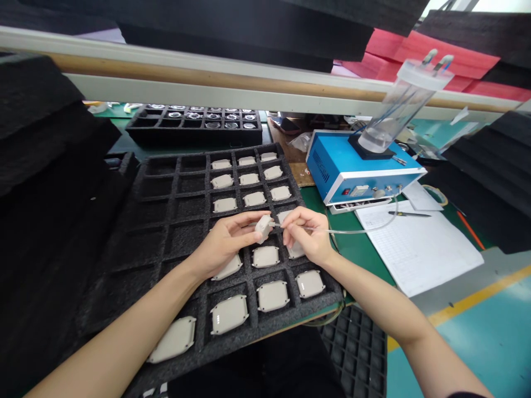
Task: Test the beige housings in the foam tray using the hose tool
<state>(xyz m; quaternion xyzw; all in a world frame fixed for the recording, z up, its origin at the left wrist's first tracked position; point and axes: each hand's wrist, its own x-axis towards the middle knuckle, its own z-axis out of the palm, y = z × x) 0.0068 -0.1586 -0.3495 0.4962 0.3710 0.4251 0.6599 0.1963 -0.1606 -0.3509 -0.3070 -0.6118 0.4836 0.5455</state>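
My left hand [226,240] holds a small beige plastic housing [263,227] above a black foam tray [166,221]. My right hand [307,229] pinches the tip of a thin clear tube [360,230] and presses it against the housing's right side. The tube runs right to a blue box machine [352,166] with a clear cylinder [400,108] on top. Several more beige housings [271,294] lie in the tray's right-hand pockets; the left pockets hold nothing.
A second black tray [194,126] with round glassy parts stands behind. A paper sheet [418,246] with a pen [409,214] lies right of the tray. Black foam stacks [45,166] rise at left and right. Another foam tray [359,348] sits low near my lap.
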